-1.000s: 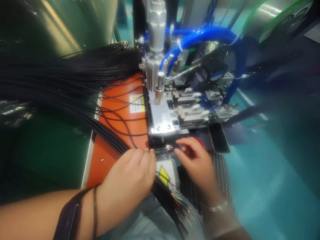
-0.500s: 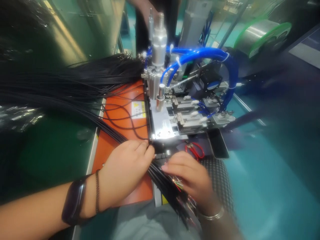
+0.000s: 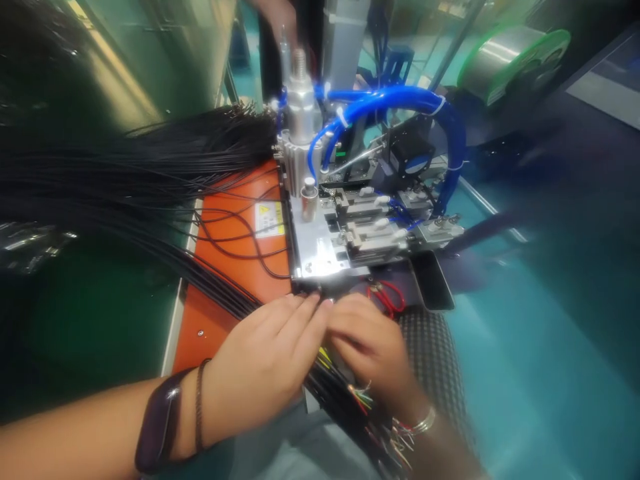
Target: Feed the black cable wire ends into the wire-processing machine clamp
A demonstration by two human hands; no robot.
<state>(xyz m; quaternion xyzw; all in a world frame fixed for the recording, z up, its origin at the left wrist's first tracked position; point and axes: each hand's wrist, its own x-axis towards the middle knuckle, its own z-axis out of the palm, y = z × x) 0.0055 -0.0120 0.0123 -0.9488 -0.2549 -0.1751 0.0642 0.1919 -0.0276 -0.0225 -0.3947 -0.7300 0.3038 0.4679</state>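
Note:
My left hand (image 3: 270,357) reaches to the front edge of the machine (image 3: 317,257), fingers together and tips bent down. My right hand (image 3: 373,347) is closed in a pinch, its fingertips meeting those of the left. Whatever is between the fingers is hidden. A bundle of black cables (image 3: 220,290) runs beneath my left hand and comes out below it toward my lap. At that end, stripped coloured wires (image 3: 361,397) show beside my right wrist.
The machine has thick blue air hoses (image 3: 400,97) and stands beside an orange plate (image 3: 210,333). Red-handled scissors (image 3: 393,298) and a black tray-like object (image 3: 433,280) lie to the right. More black cables (image 3: 125,160) spread left. A person's arm (image 3: 280,17) shows behind; a spool (image 3: 515,63) stands farther right.
My right hand has moved up and left until its fingertips meet my left hand's. My left hand has shifted slightly right, and the view has moved a little.

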